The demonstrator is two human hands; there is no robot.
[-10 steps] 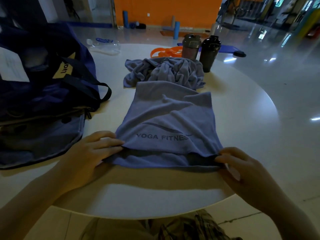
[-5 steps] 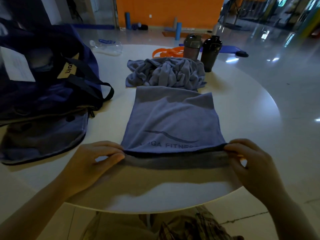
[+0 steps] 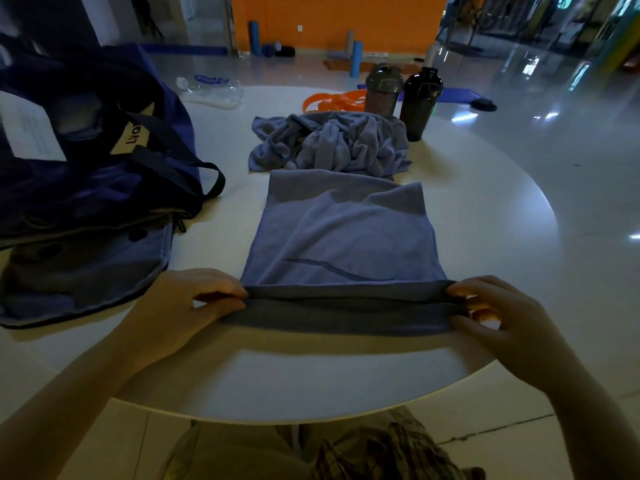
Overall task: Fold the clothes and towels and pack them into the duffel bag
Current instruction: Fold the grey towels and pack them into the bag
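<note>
Head view: hands (image 3: 187, 306) (image 3: 498, 317) pinching towel (image 3: 341, 237) near-edge corners.

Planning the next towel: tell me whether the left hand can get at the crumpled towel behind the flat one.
Probably yes, once it lets go. The left hand pinches the flat towel; nothing stands between it and the crumpled towel, and the duffel bag sits off to the side.

A tan tag (image 3: 133, 136) on the duffel bag (image 3: 86, 188) reads partly "LIVO"; the white paper's print is illegible.
</note>
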